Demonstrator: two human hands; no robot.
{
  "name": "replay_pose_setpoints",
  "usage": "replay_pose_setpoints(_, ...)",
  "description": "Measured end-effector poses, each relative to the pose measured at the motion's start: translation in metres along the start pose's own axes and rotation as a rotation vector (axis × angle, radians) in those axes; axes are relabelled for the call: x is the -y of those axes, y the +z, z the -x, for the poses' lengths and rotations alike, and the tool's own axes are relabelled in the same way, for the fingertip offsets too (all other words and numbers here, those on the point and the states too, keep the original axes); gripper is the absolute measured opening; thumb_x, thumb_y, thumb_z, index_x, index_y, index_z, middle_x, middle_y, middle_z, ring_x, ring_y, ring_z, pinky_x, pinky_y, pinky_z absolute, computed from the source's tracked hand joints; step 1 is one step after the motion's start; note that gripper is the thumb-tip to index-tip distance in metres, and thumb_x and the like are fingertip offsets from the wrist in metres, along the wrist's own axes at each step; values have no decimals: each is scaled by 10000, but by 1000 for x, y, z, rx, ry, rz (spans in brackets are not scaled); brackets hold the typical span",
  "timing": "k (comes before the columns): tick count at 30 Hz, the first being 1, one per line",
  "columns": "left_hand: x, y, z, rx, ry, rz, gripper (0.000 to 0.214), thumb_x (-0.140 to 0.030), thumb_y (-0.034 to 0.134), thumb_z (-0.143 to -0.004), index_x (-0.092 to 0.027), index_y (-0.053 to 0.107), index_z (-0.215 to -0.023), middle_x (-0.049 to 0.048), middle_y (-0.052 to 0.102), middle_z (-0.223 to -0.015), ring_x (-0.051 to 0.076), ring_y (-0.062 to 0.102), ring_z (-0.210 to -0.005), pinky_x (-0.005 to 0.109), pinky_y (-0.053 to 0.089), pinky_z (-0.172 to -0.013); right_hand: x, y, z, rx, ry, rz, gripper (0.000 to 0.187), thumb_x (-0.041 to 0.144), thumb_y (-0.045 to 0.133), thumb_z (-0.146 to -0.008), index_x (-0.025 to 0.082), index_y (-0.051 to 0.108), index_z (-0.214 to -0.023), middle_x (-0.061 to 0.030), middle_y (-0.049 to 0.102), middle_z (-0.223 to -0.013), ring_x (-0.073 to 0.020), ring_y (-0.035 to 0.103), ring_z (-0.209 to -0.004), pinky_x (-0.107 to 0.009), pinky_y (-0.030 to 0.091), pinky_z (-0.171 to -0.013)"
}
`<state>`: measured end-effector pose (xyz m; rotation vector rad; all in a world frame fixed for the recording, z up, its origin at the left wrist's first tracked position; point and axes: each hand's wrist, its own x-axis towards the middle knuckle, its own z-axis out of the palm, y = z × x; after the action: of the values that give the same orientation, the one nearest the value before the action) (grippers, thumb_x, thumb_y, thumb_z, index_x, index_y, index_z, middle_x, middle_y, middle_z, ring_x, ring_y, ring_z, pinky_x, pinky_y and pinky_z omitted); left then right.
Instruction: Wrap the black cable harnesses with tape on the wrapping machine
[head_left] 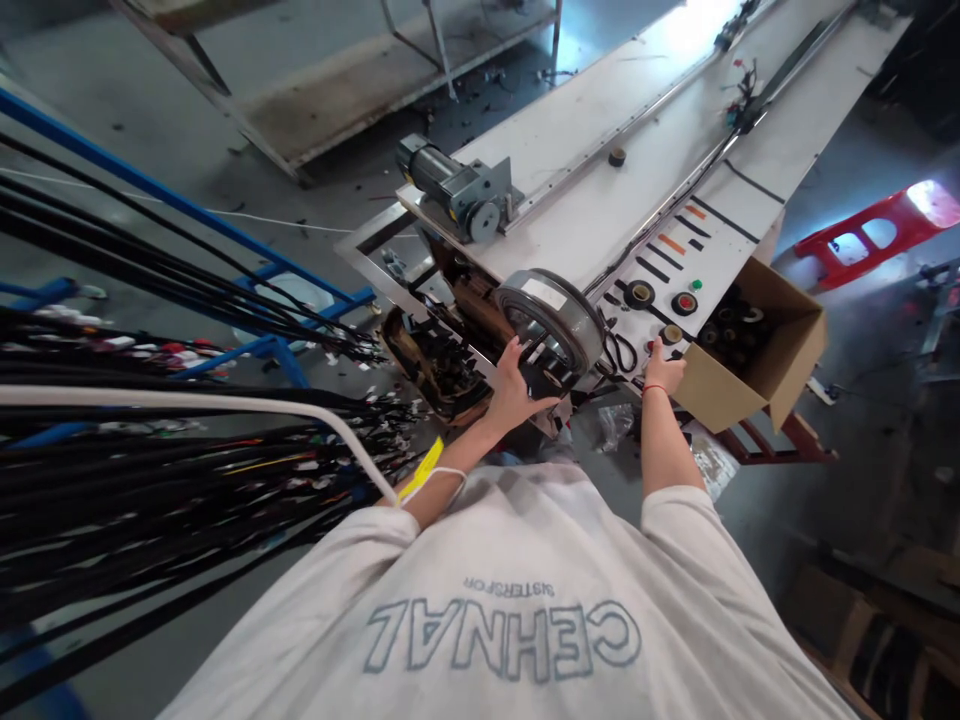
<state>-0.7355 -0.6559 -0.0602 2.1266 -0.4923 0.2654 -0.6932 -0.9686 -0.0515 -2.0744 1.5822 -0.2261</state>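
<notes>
My left hand [511, 392] is open, thumb and fingers spread wide, at the near lower side of a large grey ring-shaped wheel [559, 310]. Its fingertips reach close to the wheel's rim; whether they touch it I cannot tell. At the front edge of the white panel, my right hand [664, 374] has one digit stretched out beside a small red button [649, 347]. The other fingers of that hand are partly hidden, and no held object shows. Just beyond it lies a roll of tape [672, 334], and a loop of black cord [621, 352] is to its left.
A cardboard box [795, 350] of dark rolls stands at the right. On the long white bench [577, 220] sit a motor [450, 185] and another tape roll [616, 157]. Black cable bundles [187, 460] hang from a blue rack at left. A red stool [877, 235] is far right.
</notes>
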Motion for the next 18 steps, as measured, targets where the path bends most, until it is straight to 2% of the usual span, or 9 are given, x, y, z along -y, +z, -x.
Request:
replay_pose_setpoints(3,16,-9,28,35,-255,104,876,-515,651,-828,-125,169,-1447,229,498,-1334,273,567,-1189,438,444,-1019,-1,2,-2,-12,-11,-12,739,780,528,-778,145,512,-1155,-233,608,-1199,-357,586,-1154,-475,471,-977)
replay_pose_setpoints(5,26,-15,45,76,-414,119,595,-414,584,-886,-159,333,-1360,122,640,-1109,211,652,-989,370,489,-932,-1,2,-2,-19,-17,-14,752,792,513,-778,141,513,-1153,-237,612,-1183,-360,590,-1149,-478,476,-971)
replay_pose_setpoints(7,35,-22,58,106,-500,89,402,-376,567,-886,-187,466,-1226,71,676,-988,197,667,-904,335,501,-873,-1,1,-1,-20,-23,-5,747,784,516,-783,136,511,-1154,-242,615,-1168,-359,590,-1148,-473,483,-962)
replay_pose_setpoints(12,58,-42,89,192,-656,-55,319,-340,628,-816,-196,544,-1089,84,708,-978,237,687,-876,319,507,-758,0,-3,1,-10,-41,10,693,727,528,-821,126,510,-1165,-248,610,-1182,-350,586,-1160,-449,486,-965)
replay_pose_setpoints(14,63,-52,101,172,-704,-84,302,-355,621,-816,-195,554,-1064,87,711,-981,245,687,-897,322,508,-763,1,-5,2,-8,-39,8,697,721,533,-822,121,510,-1175,-251,605,-1195,-351,586,-1161,-451,484,-966)
replay_pose_setpoints(18,58,-70,115,86,-634,-56,329,-461,563,-851,-187,577,-1033,97,711,-986,245,675,-917,333,507,-800,2,-6,3,-3,-42,11,708,715,534,-827,106,507,-1188,-253,596,-1221,-355,577,-1175,-457,474,-981)
